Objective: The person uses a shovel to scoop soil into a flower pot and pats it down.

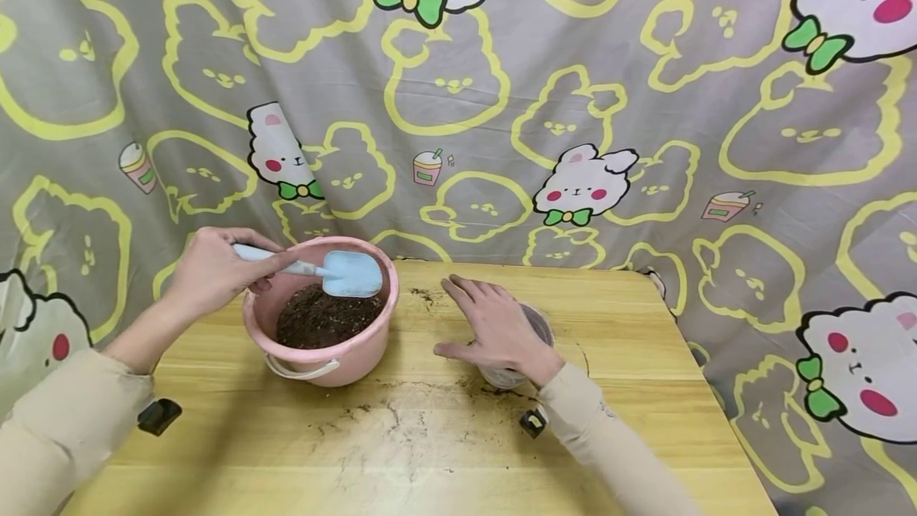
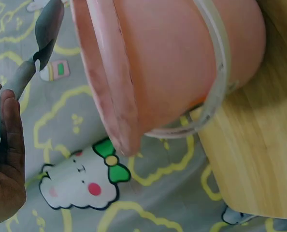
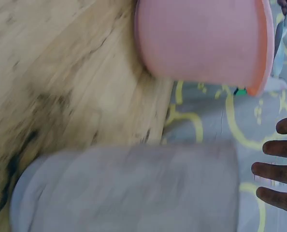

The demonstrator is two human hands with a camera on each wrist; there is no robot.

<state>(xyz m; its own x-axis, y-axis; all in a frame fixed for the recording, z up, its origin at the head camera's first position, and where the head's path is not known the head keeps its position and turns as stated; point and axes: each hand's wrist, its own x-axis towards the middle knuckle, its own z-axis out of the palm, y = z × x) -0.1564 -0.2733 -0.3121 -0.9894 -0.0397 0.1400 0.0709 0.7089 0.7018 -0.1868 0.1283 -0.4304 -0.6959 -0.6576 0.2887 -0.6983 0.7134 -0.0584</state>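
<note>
head: rounded trowel (image 1: 353,275), crumbly soil (image 1: 322,318)

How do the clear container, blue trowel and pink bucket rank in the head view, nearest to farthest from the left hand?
1. Blue trowel: held in the left hand.
2. Pink bucket: just to the right, below the trowel.
3. Clear container: farthest right, partly hidden by the right hand.

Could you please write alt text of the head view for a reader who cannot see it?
A person's left grip holds a light blue trowel above a pink bucket of soil. Their outstretched right grip partly hides a translucent container on a soil-flecked wooden table, with a patterned curtain behind.
</note>
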